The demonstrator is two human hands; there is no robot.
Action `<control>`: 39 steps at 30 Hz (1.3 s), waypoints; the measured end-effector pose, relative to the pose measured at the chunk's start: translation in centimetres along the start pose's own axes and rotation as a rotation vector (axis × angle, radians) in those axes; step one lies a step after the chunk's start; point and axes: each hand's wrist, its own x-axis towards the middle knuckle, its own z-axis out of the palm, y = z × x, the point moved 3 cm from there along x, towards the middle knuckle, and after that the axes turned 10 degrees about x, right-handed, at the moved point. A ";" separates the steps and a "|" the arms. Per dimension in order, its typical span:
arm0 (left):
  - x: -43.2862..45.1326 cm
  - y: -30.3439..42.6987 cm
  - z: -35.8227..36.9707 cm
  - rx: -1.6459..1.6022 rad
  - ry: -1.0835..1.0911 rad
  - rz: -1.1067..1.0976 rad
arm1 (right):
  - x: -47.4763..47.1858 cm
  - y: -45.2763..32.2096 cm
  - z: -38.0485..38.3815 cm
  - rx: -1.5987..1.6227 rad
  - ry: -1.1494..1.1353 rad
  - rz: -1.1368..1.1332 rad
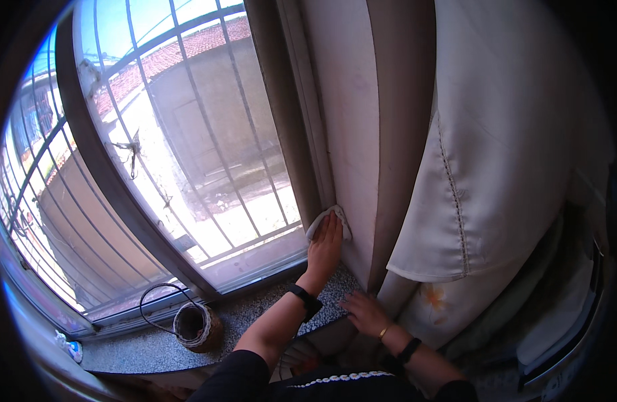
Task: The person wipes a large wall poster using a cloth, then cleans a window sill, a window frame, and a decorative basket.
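Observation:
My left hand [327,241] presses a pale cloth [315,224] flat against the lower corner where the window frame [293,125] meets the wall beside it. Its fingers lie extended over the cloth. Lower and to the right, my right hand [365,312] rests with spread fingers at the right end of the speckled stone windowsill [268,306], holding nothing. Dark bands circle both wrists.
A woven basket [200,326] with a tall handle stands on the sill. A small blue-and-white item [69,346] sits at its left end. White fabric [469,151] hangs at the right. Metal bars [193,90] cross outside the glass.

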 end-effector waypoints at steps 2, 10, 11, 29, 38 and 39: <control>0.4 -0.1 0.4 -0.003 -0.011 0.035 | 0.0 1.2 0.3 0.014 0.008 -0.002; 5.0 0.6 -4.9 -0.056 0.006 -0.021 | -0.4 2.9 1.6 0.056 -0.049 -0.020; 6.8 0.7 -6.9 -0.067 0.024 -0.020 | -0.4 2.8 1.3 0.057 -0.061 -0.006; 15.5 -0.5 -15.3 -0.119 0.200 -0.016 | -1.1 3.0 -1.6 0.106 -0.048 -0.043; 26.6 -2.1 -27.5 0.044 0.293 0.056 | -2.9 2.2 -3.3 0.149 -0.025 -0.085; 26.4 -1.9 -27.1 0.049 0.295 0.067 | -3.1 2.3 -3.6 0.154 -0.021 -0.086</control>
